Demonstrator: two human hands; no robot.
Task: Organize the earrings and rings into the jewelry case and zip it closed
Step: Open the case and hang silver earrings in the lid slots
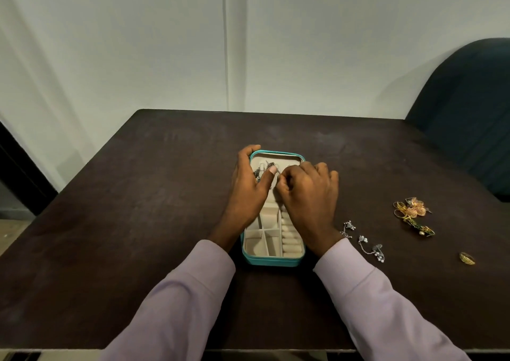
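- The case lies open in the middle of the dark bench, its teal rim showing and its lid at the far end.
- The left hand grips the lid's far left corner, fingers curled over the rim and the thumb stretched across the pale lining.
- The right hand hovers over the lid with fingers curled tight, seemingly pinching something small against the lining; what it pinches is too small to make out.
- Silver earrings hang on the lid lining, partly hidden behind the left thumb.
- The near half of the case shows pale compartments on the left and ring rolls on the right.
- On the bench right of the case, just beside the right wrist, lie silver chain earrings.
- Farther right sits a cluster of gold earrings, and nearer, a gold ring by itself.
- A dark chair stands at the far right corner.
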